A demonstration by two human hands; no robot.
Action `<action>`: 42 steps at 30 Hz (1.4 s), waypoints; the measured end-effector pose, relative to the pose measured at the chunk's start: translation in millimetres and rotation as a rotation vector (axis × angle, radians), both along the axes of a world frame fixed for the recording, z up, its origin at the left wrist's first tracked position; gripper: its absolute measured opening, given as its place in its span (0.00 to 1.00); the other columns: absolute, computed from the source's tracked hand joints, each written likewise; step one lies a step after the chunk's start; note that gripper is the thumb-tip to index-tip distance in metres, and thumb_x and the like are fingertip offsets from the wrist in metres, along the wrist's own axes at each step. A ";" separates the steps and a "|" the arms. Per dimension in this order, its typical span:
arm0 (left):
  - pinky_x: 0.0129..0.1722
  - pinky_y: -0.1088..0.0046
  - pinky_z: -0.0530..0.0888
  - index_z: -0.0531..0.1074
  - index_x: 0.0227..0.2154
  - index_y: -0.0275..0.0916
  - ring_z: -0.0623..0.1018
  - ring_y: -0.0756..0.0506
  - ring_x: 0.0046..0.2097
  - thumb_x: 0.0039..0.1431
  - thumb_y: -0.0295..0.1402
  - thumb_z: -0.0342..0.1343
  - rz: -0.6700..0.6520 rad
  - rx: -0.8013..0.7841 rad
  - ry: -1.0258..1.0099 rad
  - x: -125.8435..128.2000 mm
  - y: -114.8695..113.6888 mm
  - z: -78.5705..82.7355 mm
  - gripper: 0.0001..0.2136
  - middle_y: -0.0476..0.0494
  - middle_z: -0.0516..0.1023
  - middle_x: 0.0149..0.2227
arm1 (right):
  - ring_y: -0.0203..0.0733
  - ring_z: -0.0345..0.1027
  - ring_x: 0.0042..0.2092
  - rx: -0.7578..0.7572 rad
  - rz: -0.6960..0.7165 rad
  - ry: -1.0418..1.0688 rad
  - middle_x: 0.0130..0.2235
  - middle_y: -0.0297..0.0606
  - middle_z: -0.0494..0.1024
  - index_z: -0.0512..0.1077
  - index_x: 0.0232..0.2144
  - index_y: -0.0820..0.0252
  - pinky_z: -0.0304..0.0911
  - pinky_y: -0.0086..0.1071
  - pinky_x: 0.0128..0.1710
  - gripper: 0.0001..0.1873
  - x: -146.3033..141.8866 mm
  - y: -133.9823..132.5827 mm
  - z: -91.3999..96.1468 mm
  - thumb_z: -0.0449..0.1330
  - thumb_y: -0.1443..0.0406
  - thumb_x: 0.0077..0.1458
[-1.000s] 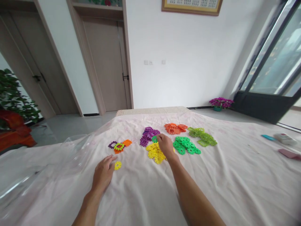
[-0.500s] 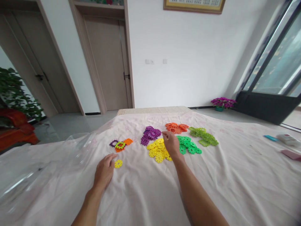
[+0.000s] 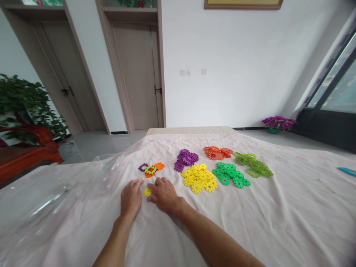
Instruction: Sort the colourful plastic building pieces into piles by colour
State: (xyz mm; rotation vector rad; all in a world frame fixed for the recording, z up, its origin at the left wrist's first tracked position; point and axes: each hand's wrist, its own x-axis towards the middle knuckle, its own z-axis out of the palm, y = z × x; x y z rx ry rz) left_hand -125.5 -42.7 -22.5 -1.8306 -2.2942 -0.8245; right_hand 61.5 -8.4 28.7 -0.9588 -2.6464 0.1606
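A yellow snowflake building disc (image 3: 147,191) lies on the cloth between my two hands. My right hand (image 3: 164,194) has its thumb and index finger around the right edge of this disc and covers part of it. To the left, my left hand (image 3: 131,196) rests on the cloth, fingers stretched forward, holding nothing. Just beyond the fingertips sit a purple square-holed piece (image 3: 144,167), a lime-green square-holed piece (image 3: 150,170) overlapping an orange one, and another orange piece (image 3: 159,166).
Sorted piles of pieces lie right of my hands: purple (image 3: 185,159), yellow (image 3: 199,178), green (image 3: 230,174), orange-red (image 3: 217,152) and lime-green (image 3: 253,164). Clear plastic packaging (image 3: 55,200) is at the left. A blue item (image 3: 347,171) lies at the far right.
My right hand has moved left from the purple and yellow piles to the single yellow disc. My left hand stays beside that disc. The camera view has turned slightly left.
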 end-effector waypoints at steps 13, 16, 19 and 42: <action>0.63 0.61 0.65 0.78 0.50 0.40 0.73 0.42 0.60 0.60 0.22 0.46 -0.012 -0.011 -0.007 -1.3 -0.4 -0.2 0.21 0.40 0.77 0.57 | 0.39 0.69 0.41 -0.052 -0.256 0.135 0.39 0.38 0.77 0.75 0.36 0.58 0.57 0.30 0.39 0.16 16.4 17.1 2.3 0.49 0.62 0.71; 0.63 0.59 0.66 0.77 0.50 0.39 0.73 0.41 0.60 0.60 0.22 0.45 -0.008 -0.024 -0.005 0.4 -1.1 3.0 0.21 0.39 0.76 0.57 | 0.39 0.70 0.42 -0.027 -0.407 0.250 0.38 0.38 0.78 0.75 0.34 0.58 0.55 0.29 0.39 0.19 42.4 36.5 13.9 0.47 0.63 0.71; 0.63 0.60 0.66 0.77 0.50 0.39 0.73 0.41 0.60 0.60 0.22 0.45 -0.008 -0.028 0.007 0.8 -0.8 3.8 0.21 0.39 0.76 0.57 | 0.39 0.70 0.40 -0.023 -0.569 0.337 0.38 0.38 0.79 0.75 0.35 0.58 0.52 0.29 0.36 0.17 77.7 55.6 27.7 0.48 0.64 0.69; 0.62 0.33 0.52 0.65 0.64 0.55 0.55 0.25 0.70 0.63 0.51 0.48 -0.012 -0.290 -0.012 17.8 88.5 30.1 0.27 0.36 0.56 0.71 | 0.47 0.65 0.52 0.004 -0.327 0.266 0.48 0.44 0.76 0.73 0.52 0.58 0.60 0.37 0.56 0.18 51.4 31.2 -22.1 0.52 0.71 0.64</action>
